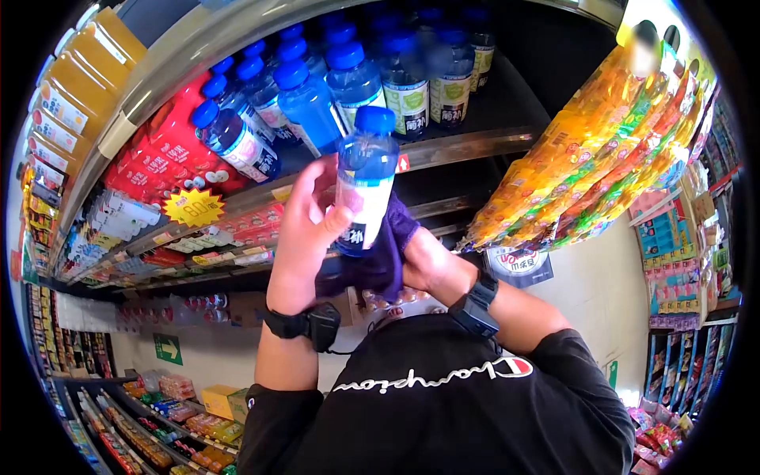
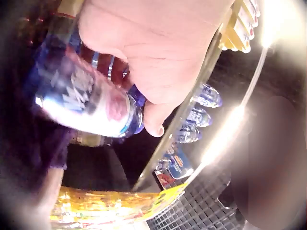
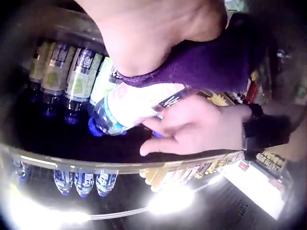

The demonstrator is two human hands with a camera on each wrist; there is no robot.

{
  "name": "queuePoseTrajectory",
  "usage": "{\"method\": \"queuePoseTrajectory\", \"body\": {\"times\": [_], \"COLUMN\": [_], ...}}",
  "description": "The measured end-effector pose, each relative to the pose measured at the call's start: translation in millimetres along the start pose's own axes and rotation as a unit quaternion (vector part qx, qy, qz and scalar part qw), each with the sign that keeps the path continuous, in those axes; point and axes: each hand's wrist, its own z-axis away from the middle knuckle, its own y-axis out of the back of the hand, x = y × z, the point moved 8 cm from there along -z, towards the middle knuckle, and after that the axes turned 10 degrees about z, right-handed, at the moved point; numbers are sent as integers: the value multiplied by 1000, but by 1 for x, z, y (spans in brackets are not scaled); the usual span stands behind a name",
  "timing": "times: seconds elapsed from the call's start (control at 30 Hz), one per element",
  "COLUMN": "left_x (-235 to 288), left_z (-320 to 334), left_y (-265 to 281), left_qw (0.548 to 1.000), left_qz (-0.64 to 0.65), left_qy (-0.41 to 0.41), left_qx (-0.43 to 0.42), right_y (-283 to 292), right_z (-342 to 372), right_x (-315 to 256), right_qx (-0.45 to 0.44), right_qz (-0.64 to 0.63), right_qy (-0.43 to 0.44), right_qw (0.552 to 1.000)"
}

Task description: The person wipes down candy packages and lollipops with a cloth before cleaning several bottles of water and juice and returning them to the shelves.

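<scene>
My left hand [image 1: 313, 214] holds a plastic drink bottle [image 1: 367, 186] upright before the shelf, thumb along its side. The bottle has a blue cap, a white and pink label and dark lettering. In the left wrist view the bottle [image 2: 86, 96] lies slantwise below the hand [image 2: 148, 52]. A purple cloth [image 1: 388, 249] is in my right hand [image 1: 427, 260], behind the bottle's lower part. The right wrist view shows that cloth [image 3: 211, 69] against the bottle [image 3: 136, 103], under the right hand [image 3: 153, 38]. Most right fingers are hidden by the cloth.
Several blue-capped bottles [image 1: 293, 103] stand on the shelf ahead, its metal edge [image 1: 467, 149] just beyond my hands. Red packs [image 1: 162, 162] and a yellow price tag [image 1: 194, 207] are to the left. Hanging yellow snack bags [image 1: 562, 150] crowd the right side.
</scene>
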Motion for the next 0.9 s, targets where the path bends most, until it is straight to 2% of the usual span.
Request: {"method": "queuePoseTrajectory", "body": {"times": [0.07,0.1,0.13,0.17,0.2,0.23,0.27,0.3,0.33,0.37,0.4,0.43,0.53,0.57,0.6,0.63,0.67,0.7,0.73,0.8,0.87,0.9], "left_x": [-13,-22,-43,-50,-55,-54,-52,-53,-55,-56,-58,-64,-73,-69,-64,-61,-60,-68,-75,-67,-65,-65], "left_z": [1,1,1,5,8,10,13,16,17,17,19,23,31,31,31,33,37,42,47,49,50,54], "left_y": [6,6,16,18,18,11,2,-5,-11,-15,-19,-20,-24,-24,-24,-28,-28,-30,-36,-41,-42,-41], "left_qw": [998,997,993,994,994,994,981,958,957,963,968,966,968,972,975,972,971,943,904,918,955,963], "left_qz": [19,46,65,67,68,69,168,267,271,250,228,239,236,226,216,227,228,309,386,360,278,246], "left_qy": [9,14,74,81,87,87,87,87,94,101,108,100,80,64,48,49,50,115,178,160,104,106], "left_qx": [57,65,58,41,22,19,38,59,49,25,0,2,6,20,36,38,41,42,41,49,-10,-26], "right_y": [14,13,9,4,8,16,25,40,41,33,21,-1,-24,-22,-27,-34,-31,-11,-19,-35,-26,-23], "right_z": [1,1,1,3,2,2,3,4,12,23,32,34,42,42,38,39,42,32,35,45,42,41], "right_x": [0,6,0,-9,-10,-15,-19,-30,-31,-37,-42,-40,-41,-41,-44,-61,-75,-71,-74,-77,-74,-75], "right_qx": [59,59,68,77,77,84,90,132,134,141,147,104,94,112,113,151,183,185,184,169,152,166], "right_qz": [113,112,202,289,289,372,453,565,565,631,691,821,803,869,869,759,620,571,571,534,546,561], "right_qy": [-8,-12,61,136,138,162,183,190,189,221,250,251,284,262,261,325,376,366,367,353,371,369], "right_qw": [992,992,975,945,944,910,868,792,792,730,662,502,516,405,404,544,664,711,711,749,736,722]}}
